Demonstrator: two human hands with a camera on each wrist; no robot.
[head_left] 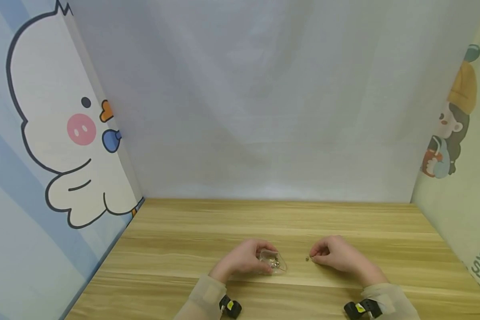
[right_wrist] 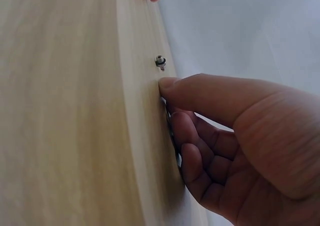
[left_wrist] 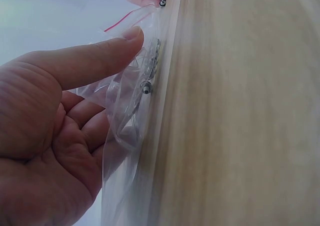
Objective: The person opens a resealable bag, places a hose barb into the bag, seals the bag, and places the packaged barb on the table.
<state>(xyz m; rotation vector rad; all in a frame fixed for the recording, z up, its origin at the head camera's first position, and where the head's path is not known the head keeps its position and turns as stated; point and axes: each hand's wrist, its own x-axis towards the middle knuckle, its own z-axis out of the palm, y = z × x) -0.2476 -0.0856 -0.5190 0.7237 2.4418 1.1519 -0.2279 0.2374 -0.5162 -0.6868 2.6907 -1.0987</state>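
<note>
My left hand (head_left: 249, 257) holds a clear plastic zip bag (head_left: 269, 260) low over the wooden table, thumb on one side and fingers behind. A red seal line runs along the bag's opening in the left wrist view. Inside lie small shiny metal parts (left_wrist: 146, 88). One small metal fitting (right_wrist: 160, 62) with a dark ring stands on the table, between the bag and my right hand (head_left: 336, 254). The right hand's thumb and forefinger pinch close together at the tabletop just beside this fitting. A tiny dark metal piece shows at their tips, mostly hidden by the fingers.
The wood-grain table (head_left: 208, 218) reaches back to a pale grey curtain (head_left: 264, 111). Printed panels stand at both sides, a white cartoon bird (head_left: 56, 89) on the left and a cartoon child (head_left: 452, 124) on the right. Each wrist wears a black strapped camera.
</note>
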